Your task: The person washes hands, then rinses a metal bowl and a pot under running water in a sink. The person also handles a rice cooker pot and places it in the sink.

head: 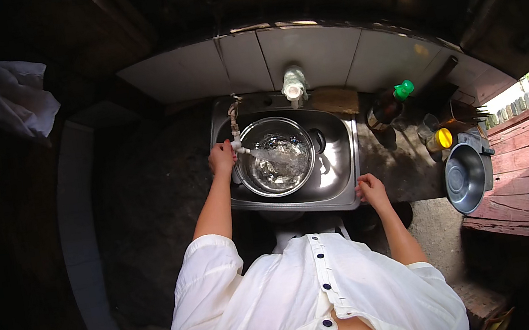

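A round metal pot (275, 156) with a black side handle stands in the stainless steel sink (341, 175). Water streams into it from a white plastic faucet (238, 147) at the sink's left side. My left hand (221, 159) is at this faucet, its fingers closed on the faucet's left end. My right hand (370, 189) rests beside the sink's front right corner, fingers loosely curled at the rim; nothing is seen in it. Behind the pot, a second tap (294, 92), wrapped in pale material, stands at the sink's back edge.
On the right of the counter are a dark bottle with a green cap (385, 108), a clear cup (428, 126), a yellow-lidded container (439, 140) and a grey metal basin (466, 178). A brown block (335, 100) lies behind the sink. White cloth (23, 99) hangs far left.
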Demonstrator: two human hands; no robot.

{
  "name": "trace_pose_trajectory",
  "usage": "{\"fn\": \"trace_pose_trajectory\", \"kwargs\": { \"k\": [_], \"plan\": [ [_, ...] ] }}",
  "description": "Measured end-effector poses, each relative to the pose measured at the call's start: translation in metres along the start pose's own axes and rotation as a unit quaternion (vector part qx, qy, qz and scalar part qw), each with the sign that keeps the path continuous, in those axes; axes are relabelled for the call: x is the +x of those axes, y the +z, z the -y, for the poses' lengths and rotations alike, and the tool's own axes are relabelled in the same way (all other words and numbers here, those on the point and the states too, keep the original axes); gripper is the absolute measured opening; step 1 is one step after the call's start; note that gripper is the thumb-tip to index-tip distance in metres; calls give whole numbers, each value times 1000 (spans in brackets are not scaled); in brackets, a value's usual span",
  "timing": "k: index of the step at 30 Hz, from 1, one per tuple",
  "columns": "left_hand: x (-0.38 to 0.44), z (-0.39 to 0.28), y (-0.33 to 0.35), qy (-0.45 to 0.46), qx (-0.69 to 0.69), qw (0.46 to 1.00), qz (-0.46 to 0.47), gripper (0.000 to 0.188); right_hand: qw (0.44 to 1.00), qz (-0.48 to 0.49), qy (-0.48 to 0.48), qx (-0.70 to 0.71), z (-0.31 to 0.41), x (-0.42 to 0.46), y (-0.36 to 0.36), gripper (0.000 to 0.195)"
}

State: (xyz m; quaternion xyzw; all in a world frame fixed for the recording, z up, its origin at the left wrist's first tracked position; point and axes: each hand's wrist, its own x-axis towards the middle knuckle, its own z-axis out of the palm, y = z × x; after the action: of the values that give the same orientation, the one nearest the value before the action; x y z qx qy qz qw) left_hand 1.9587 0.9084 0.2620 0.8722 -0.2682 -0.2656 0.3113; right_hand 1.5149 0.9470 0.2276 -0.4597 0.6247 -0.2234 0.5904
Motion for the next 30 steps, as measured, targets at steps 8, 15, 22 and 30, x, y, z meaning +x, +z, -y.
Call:
{"fn": "trace_pose_trajectory", "kwargs": {
  "k": [8,15,22,30],
  "plan": [
    [3,-1,8,-58,-144,988,10,32,998,55,-17,-13,16,0,16,18],
    [8,7,13,-108,-219,969,31,31,996,78,-31,-22,21,3,27,18],
    [5,22,8,-67,-285,952,92,23,996,73,-37,-26,22,10,35,18],
    [1,20,-15,-14,-251,954,162,27,946,-22,-241,-215,34,63,75,36]
  ]
}}
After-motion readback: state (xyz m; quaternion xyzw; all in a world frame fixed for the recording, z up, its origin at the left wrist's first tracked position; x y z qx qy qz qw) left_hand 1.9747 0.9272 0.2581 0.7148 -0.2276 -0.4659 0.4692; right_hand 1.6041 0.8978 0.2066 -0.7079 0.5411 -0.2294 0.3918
